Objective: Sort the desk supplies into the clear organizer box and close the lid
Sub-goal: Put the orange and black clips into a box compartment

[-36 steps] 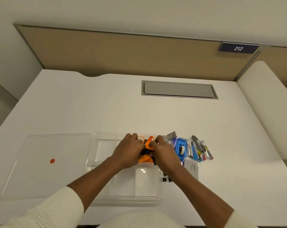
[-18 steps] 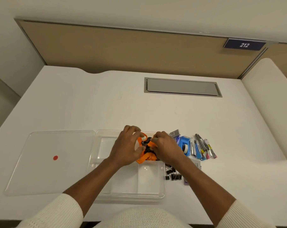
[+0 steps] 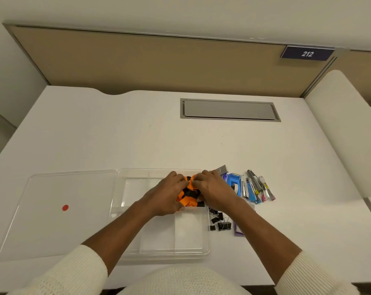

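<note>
Orange scissors (image 3: 187, 194) between both grips

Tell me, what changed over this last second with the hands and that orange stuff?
Little. Both hands, left hand and right hand, kept hold of the orange and black items and pressed them lower into the back right compartment of the clear organizer box, fingers closing over them. The lid, blue stapler, cutters and binder clips stayed put.
</note>
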